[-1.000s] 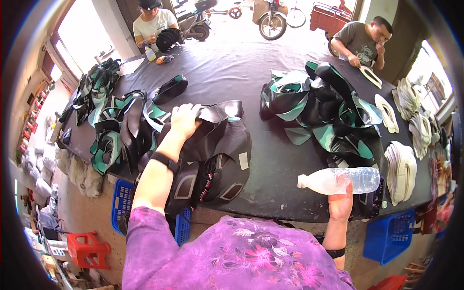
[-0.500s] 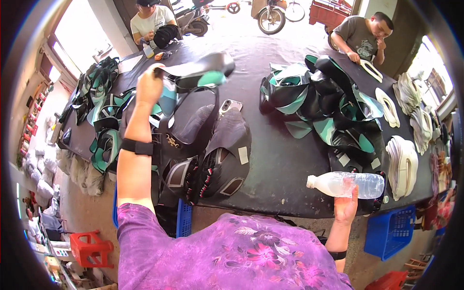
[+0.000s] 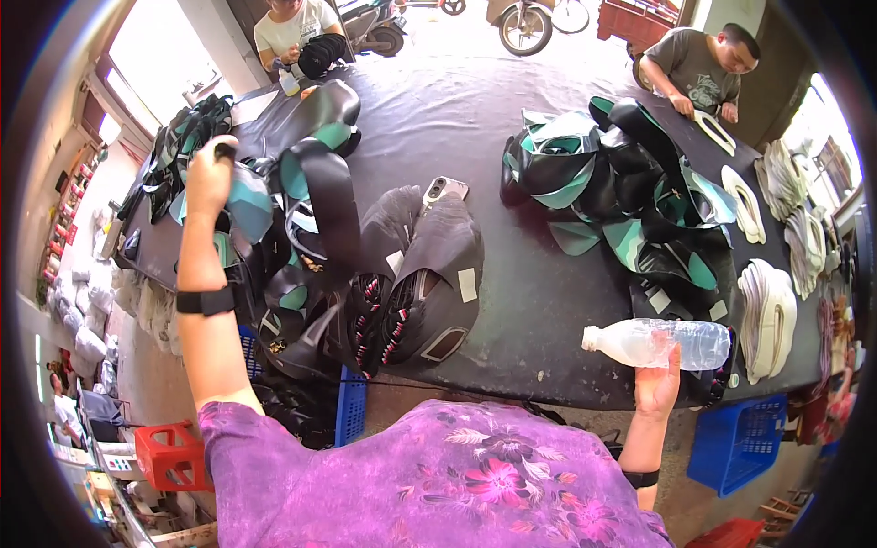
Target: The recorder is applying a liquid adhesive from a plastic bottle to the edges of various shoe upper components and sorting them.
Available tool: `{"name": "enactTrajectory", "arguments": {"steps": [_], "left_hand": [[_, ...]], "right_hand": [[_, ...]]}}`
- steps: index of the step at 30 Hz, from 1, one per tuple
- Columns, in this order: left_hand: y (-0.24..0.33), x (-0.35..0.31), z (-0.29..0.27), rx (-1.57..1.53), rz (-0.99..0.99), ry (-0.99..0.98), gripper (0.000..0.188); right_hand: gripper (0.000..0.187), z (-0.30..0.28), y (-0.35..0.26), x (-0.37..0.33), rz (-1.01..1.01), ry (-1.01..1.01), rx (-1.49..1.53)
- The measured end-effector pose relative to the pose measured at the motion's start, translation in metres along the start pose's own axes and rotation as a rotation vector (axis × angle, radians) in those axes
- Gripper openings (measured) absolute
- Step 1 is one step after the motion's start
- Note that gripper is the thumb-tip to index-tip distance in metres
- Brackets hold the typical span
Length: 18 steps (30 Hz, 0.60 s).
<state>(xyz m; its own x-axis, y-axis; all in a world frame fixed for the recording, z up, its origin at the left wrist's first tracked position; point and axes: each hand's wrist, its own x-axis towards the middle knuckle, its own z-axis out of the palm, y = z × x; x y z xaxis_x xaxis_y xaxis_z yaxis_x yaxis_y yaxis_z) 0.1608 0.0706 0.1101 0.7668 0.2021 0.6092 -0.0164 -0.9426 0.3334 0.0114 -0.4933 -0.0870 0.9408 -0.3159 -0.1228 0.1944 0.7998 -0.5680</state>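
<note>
Over the left pile, my left hand [image 3: 210,183] is closed on the edge of a chain of black and teal shoe uppers [image 3: 333,205]. The chain loops to the right of the hand above the table; where its far end lies is hidden in the pile. My right hand [image 3: 655,391] grips a clear plastic bottle [image 3: 699,345] from below, at the table's near right edge. The bottle lies sideways, its narrow neck to the left; whether it rests on the tabletop I cannot tell. Between my hands lie two stacks of dark shoe uppers [image 3: 440,265], with a phone [image 3: 445,190] at their far end.
Another heap of black and teal uppers [image 3: 621,173] lies right of centre. White bundles [image 3: 766,315] line the right edge, near a person [image 3: 699,73] handling a white loop. A second person [image 3: 297,36] works at the far left. A blue basket [image 3: 735,447] and red stool [image 3: 171,457] stand below.
My left hand has moved left and nearer, pulling the uppers away from the middle; the chain now hangs in a loop over the left pile. The right hand keeps its grip on the bottle.
</note>
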Motion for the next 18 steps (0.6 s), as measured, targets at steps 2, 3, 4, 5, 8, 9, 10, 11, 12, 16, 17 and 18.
{"name": "enactTrajectory", "arguments": {"steps": [2,3,4,5,8,9,10,11,12,16,17,18], "left_hand": [[0.013,0.01,-0.015,-0.241,-0.042,-0.063,0.021],[0.011,0.018,-0.025,-0.396,-0.155,-0.129,0.022],[0.004,0.027,-0.033,-0.474,-0.29,-0.22,0.028],[-0.003,0.031,-0.041,-0.553,-0.425,-0.307,0.035],[0.018,0.013,-0.014,-0.94,-0.525,-0.153,0.047],[0.014,0.004,-0.009,-1.055,-0.553,-0.161,0.042],[0.023,-0.003,0.0,-1.206,-0.682,-0.178,0.03],[0.034,-0.014,0.01,-1.356,-0.813,-0.197,0.02],[0.047,-0.029,0.019,-1.444,-0.695,-0.303,0.012],[0.116,-0.127,0.096,-1.36,-0.417,-0.277,0.015],[0.129,-0.154,0.104,-1.512,-0.581,-0.51,0.015],[0.15,-0.187,0.116,-1.565,-0.646,-0.46,0.012]], "right_hand": [[0.043,-0.003,0.002,0.0,0.016,0.021,-0.011],[0.043,-0.004,0.002,0.003,0.049,-0.003,0.006],[0.042,-0.005,0.002,0.004,0.088,-0.033,0.023],[0.042,-0.005,0.002,0.003,0.107,-0.042,0.022],[0.042,-0.001,0.005,0.002,0.045,-0.008,0.024],[0.042,0.0,0.006,0.001,0.061,-0.014,0.035],[0.041,-0.001,0.005,0.001,0.063,-0.009,0.039],[0.041,-0.003,0.006,0.001,0.052,0.0,0.041],[0.041,-0.006,0.003,0.001,0.043,0.011,0.042],[0.042,-0.005,-0.007,0.0,-0.009,0.007,0.069],[0.042,-0.004,-0.01,-0.001,-0.018,0.019,0.067],[0.041,-0.001,-0.013,-0.001,-0.03,0.012,0.095]]}}
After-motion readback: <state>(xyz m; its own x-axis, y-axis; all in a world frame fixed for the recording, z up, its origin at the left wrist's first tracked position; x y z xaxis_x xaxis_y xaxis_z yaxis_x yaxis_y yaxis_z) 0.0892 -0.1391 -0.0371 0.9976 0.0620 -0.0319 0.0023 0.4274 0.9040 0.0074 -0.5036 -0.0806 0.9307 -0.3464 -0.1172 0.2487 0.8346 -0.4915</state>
